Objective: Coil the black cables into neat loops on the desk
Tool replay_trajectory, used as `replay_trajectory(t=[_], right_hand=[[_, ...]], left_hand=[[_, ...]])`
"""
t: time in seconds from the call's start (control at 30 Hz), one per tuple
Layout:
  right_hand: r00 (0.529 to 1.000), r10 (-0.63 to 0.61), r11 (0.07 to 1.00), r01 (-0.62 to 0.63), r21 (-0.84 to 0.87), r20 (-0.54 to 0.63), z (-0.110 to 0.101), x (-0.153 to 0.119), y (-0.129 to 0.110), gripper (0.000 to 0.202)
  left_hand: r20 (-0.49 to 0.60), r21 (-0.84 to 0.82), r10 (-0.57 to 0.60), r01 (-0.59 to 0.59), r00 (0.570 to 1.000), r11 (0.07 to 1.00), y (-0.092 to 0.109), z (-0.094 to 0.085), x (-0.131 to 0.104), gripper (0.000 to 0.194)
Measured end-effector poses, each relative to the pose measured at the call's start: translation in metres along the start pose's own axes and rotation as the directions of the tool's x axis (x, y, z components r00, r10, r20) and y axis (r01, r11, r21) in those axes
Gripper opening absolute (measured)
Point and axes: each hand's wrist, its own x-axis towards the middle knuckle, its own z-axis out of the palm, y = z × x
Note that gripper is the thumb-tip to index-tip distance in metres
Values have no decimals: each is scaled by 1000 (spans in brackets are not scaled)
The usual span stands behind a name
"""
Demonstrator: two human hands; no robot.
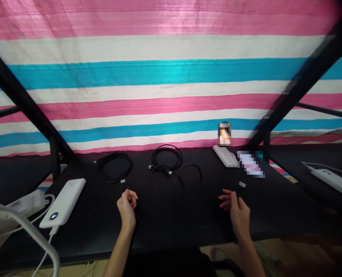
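My left hand [126,204] is closed in a pinch over the black desk, and a silver connector [123,181] sticks up just past its fingertips. To the right, my right hand [237,209] pinches between thumb and forefinger, its other fingers spread, below a second silver connector [242,184]. Both connectors look like ends of black cables; the cord hardly shows against the dark desk, so I cannot tell whether it is one cable. Beyond my hands lie a coiled black cable [131,163] on the left and another black cable coil [181,158] with silver plugs near the middle.
A white power bank [64,202] with a plugged-in cord lies at left, near a white power strip [26,204] and a curved pale tube [29,227]. At the back right are a white device [225,157] and a small upright picture [224,135]. Black frame bars flank the desk.
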Motion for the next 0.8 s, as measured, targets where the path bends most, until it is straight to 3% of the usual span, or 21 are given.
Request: replay_trajectory(t=[0.47,0.8], right_hand=[[1000,17,999,-16,-34,21,0,2,1,54],[999,26,999,-25,-22,29,-1,1,1,54]], left_hand=[[1,-25,-33,33,999,999,0,0,0,38],[-23,-14,20,-21,1000,1000,-1,0,0,37]])
